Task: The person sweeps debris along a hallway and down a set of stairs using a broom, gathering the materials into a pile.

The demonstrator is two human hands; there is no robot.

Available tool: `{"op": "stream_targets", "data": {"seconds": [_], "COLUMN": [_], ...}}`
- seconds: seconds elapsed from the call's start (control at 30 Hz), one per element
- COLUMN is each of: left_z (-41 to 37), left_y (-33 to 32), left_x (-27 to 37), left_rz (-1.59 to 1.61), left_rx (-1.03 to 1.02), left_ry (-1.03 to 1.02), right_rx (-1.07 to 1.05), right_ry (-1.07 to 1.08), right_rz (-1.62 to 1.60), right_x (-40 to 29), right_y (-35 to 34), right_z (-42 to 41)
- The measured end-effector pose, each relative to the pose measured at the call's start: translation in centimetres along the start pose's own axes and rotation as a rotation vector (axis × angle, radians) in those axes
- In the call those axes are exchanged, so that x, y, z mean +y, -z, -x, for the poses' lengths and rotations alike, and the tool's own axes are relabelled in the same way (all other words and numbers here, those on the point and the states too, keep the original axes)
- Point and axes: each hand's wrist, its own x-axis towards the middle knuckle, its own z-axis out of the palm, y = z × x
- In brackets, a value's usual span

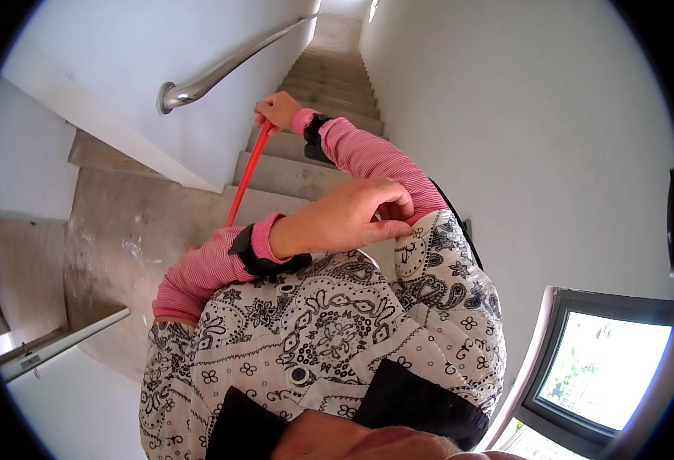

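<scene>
My right hand (280,110) grips the upper end of a red pole (247,175), likely a handle. The pole slants down to the left and passes behind my left forearm, which hides its lower end. My left hand (348,214) reaches across my chest, thumb and fingers pinching the upper edge of the pink striped arm sleeve (385,158) on my right arm, by the elbow. A matching arm sleeve (199,279) covers my left forearm. Black bands (315,131) circle both wrists. I wear a white shirt (337,322) with black paisley print.
A stairway (332,80) runs away ahead between white walls (521,132). A steel handrail (222,75) is fixed to the left wall. At left lies a worn concrete floor (124,230), with a door edge (64,345) lower down. A window (601,368) is at lower right.
</scene>
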Motion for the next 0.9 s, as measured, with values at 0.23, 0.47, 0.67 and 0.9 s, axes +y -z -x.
{"op": "stream_targets", "data": {"seconds": [0.23,0.47,0.67,0.9], "left_z": [-0.3,-0.2,0.0,-0.1], "left_y": [0.3,0.9,0.9,1.2], "left_x": [-0.5,-0.8,-1.1,-0.6], "left_rz": [0.225,0.288,0.021,0.612], "left_rx": [-0.124,-0.144,-0.023,0.038], "left_ry": [0.191,0.261,0.070,0.207], "right_rx": [0.002,0.012,0.012,-0.022], "right_ry": [0.042,0.063,0.069,0.051], "right_rz": [-0.004,-0.021,-0.010,0.037], "right_x": [0.0,-0.3,0.5,0.0], "right_y": [0.0,-0.1,0.0,-0.4], "right_z": [0.1,0.6,0.4,0.6]}}
